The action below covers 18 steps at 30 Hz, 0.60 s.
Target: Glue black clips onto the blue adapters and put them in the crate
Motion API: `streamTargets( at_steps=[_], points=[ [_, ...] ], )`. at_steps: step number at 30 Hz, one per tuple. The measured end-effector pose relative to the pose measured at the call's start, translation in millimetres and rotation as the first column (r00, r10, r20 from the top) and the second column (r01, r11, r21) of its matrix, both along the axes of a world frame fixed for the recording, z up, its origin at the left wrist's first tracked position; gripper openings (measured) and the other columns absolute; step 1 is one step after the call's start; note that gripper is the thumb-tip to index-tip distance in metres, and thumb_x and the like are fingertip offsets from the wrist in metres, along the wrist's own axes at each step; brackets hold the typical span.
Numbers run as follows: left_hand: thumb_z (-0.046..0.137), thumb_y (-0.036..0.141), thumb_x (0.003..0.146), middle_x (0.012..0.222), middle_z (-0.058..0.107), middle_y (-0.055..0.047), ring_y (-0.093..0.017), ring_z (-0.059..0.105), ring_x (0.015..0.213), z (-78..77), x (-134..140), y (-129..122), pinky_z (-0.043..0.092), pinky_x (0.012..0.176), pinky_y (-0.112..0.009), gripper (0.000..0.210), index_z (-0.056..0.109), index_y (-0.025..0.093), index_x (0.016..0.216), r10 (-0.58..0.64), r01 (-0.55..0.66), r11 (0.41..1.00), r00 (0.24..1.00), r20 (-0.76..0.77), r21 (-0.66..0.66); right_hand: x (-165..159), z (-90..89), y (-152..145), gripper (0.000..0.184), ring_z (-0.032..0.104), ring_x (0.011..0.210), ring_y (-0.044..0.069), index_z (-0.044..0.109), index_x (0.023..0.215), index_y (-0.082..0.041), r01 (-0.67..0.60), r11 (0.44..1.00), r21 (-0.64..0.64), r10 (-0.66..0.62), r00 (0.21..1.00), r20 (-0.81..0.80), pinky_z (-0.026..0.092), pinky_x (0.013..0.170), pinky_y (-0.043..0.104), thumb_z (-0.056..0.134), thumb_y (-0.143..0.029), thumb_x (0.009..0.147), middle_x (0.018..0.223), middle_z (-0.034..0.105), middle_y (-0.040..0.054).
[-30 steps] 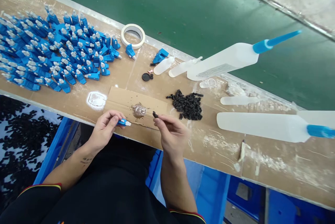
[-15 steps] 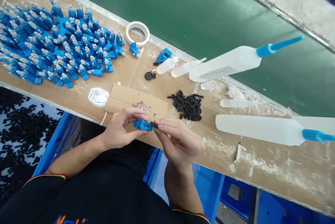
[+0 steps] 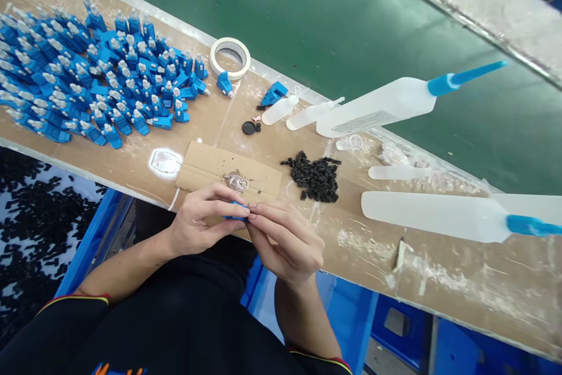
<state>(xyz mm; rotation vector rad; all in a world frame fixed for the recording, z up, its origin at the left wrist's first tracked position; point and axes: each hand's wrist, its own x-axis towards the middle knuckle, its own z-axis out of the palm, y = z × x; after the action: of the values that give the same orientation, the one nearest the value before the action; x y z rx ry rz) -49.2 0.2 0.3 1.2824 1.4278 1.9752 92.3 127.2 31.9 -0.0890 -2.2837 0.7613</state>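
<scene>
My left hand [image 3: 204, 217] is closed on a blue plastic part [image 3: 236, 212], gripping it between thumb and fingers near the table's front edge. The fingertips of my right hand [image 3: 287, 237] press together against the part's right end and cover most of it. The small black piece seen there a moment earlier is hidden behind those fingers. Just beyond my hands lies a strip of cardboard [image 3: 211, 164] with a clear, glossy puddle [image 3: 237, 182] on it. Right of the cardboard is a heap of small black pieces [image 3: 314, 176].
Many blue parts with white tips [image 3: 100, 79] cover the table's left side. A tape roll [image 3: 246, 65], a black round cap [image 3: 248, 128], small white bottles [image 3: 278, 110] and large blue-nozzled bottles [image 3: 381, 107] lie farther back. A bin of black pieces [image 3: 39, 229] stands lower left.
My right hand has moved left, bringing the small black piece against the blue part. Its fingers now cover the join. My left hand keeps its hold and has barely shifted.
</scene>
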Motion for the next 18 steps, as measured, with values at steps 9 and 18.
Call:
streamTargets(
  at_steps=[9, 18],
  points=[
    [0.082, 0.016, 0.085, 0.096, 0.073, -0.007, -0.015, 0.075, 0.087, 3.6, 15, -4, 0.064, 0.074, -0.021, 0.018, 0.075, 0.017, 0.102, -0.091, 0.111, 0.993, 0.933, 0.347, -0.039, 1, -7.0, -12, 0.032, 0.076, 0.087, 0.022, 0.068, 0.123, -0.023, -0.003, 0.992, -0.129, 0.002, 1.000, -0.007, 0.066, 0.072, 0.035, 0.073, -0.015, 0.092, 0.099, 0.077, 0.0092],
    [0.085, 0.013, 0.081, 0.093, 0.072, -0.007, -0.015, 0.076, 0.084, 3.0, 14, -5, 0.065, 0.073, -0.021, 0.019, 0.075, 0.016, 0.096, -0.116, 0.164, 0.980, 0.928, 0.355, -0.110, 9, -11.3, -6, 0.018, 0.073, 0.088, 0.020, 0.068, 0.112, -0.022, -0.045, 0.968, -0.247, 0.055, 0.998, 0.035, 0.064, 0.076, 0.032, 0.073, -0.020, 0.094, 0.099, 0.073, 0.0087]
  ],
)
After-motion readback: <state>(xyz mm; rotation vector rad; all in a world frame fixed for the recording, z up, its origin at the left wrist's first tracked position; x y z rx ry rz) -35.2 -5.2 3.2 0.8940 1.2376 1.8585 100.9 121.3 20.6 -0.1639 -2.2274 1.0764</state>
